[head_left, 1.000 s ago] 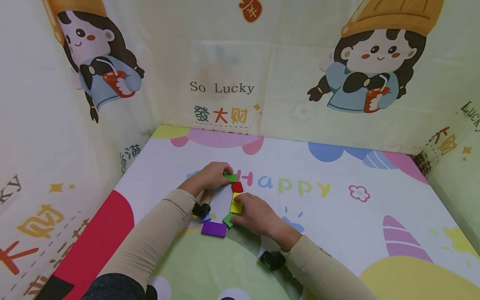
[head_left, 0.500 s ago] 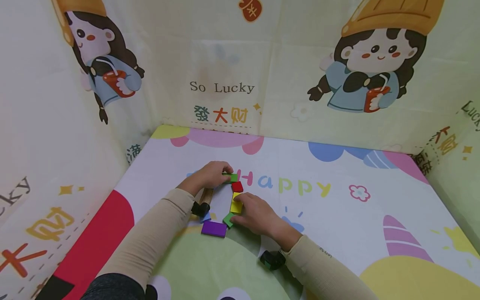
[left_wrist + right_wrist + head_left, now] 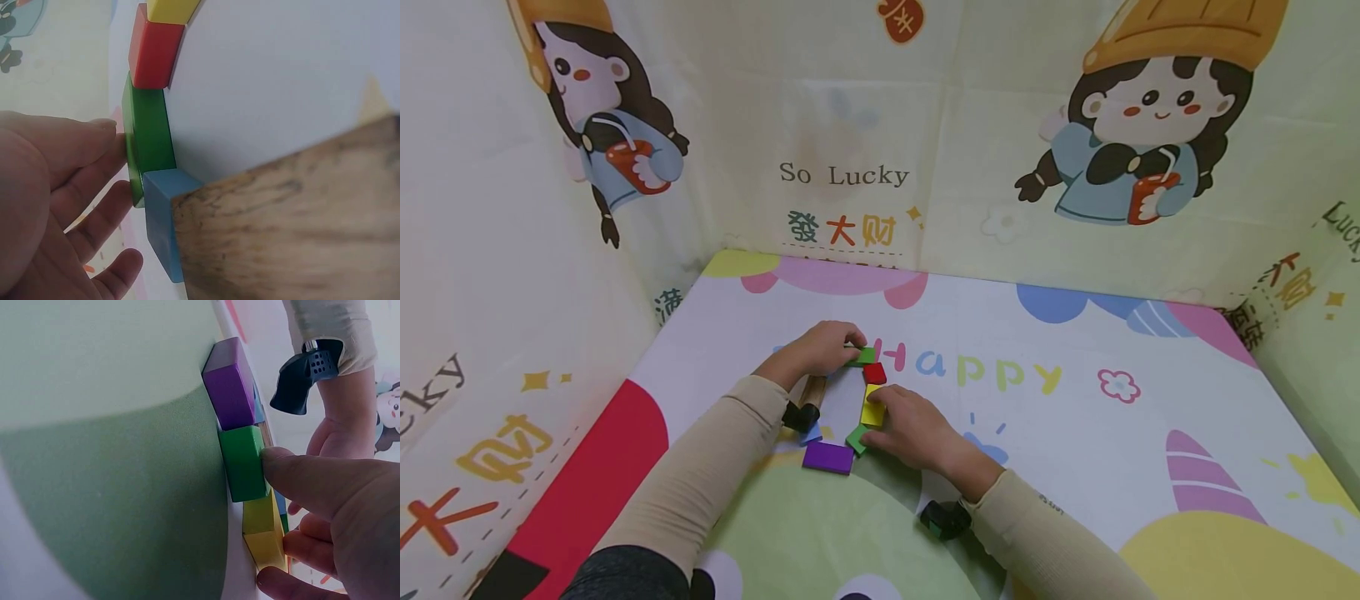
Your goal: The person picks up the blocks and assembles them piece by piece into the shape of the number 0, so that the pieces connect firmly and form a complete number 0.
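Note:
Coloured blocks stand in a ring on the table. My left hand [image 3: 827,347] rests loosely spread fingers against the outer side of the far green block [image 3: 153,134]. Beside that block are a red block [image 3: 156,50] and a blue block [image 3: 164,219], with a bare wooden block [image 3: 294,219] closest to the left wrist camera. My right hand [image 3: 913,425] lays its thumb on the near green block [image 3: 245,464] and its other fingers along the yellow block [image 3: 265,534]. A purple block [image 3: 828,458] closes the near side. The left forearm partly hides the ring's left side in the head view.
A small black camera [image 3: 946,521] sits on the right wrist and another black camera [image 3: 802,418] on the left. The printed tablecloth [image 3: 1075,442] meets hanging printed cloth [image 3: 962,167] at the back and both sides.
Both hands and the blocks hold nearly the same places. On the left, the hanging cloth's print has shifted slightly to the right.

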Motion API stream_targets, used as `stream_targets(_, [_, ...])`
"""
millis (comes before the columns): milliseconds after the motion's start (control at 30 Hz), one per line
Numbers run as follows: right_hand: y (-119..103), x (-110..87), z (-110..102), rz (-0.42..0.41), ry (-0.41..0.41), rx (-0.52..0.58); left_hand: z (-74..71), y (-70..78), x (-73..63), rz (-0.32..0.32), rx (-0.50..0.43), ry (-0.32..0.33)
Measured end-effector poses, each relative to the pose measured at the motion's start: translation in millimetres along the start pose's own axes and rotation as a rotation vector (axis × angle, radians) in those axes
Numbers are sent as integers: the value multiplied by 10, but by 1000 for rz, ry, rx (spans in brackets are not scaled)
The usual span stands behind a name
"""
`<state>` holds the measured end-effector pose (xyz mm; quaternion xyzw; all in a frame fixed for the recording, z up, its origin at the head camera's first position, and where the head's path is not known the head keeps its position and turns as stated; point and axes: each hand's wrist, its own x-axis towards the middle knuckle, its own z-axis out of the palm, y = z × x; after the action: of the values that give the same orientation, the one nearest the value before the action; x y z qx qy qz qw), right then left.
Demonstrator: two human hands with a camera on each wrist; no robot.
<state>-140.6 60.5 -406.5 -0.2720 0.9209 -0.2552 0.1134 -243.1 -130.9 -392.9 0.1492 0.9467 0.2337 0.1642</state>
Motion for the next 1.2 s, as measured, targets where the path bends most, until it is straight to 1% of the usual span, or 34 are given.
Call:
stream_targets(300, [-16, -2, -14, -1, 1, 0, -18, 21, -25, -7, -7, -7])
stream_targets(700, [-18, 1, -23, -6, 2, -15, -8, 9, -12, -5, -12, -20])
stream_targets(1033, [-12, 0, -20, -5, -1, -13, -5, -11, -15, -13, -15, -1])
stream_targets(1200, [-15, 1, -19, 5, -6, -17, -4, -30, -20, -33, -32, -7])
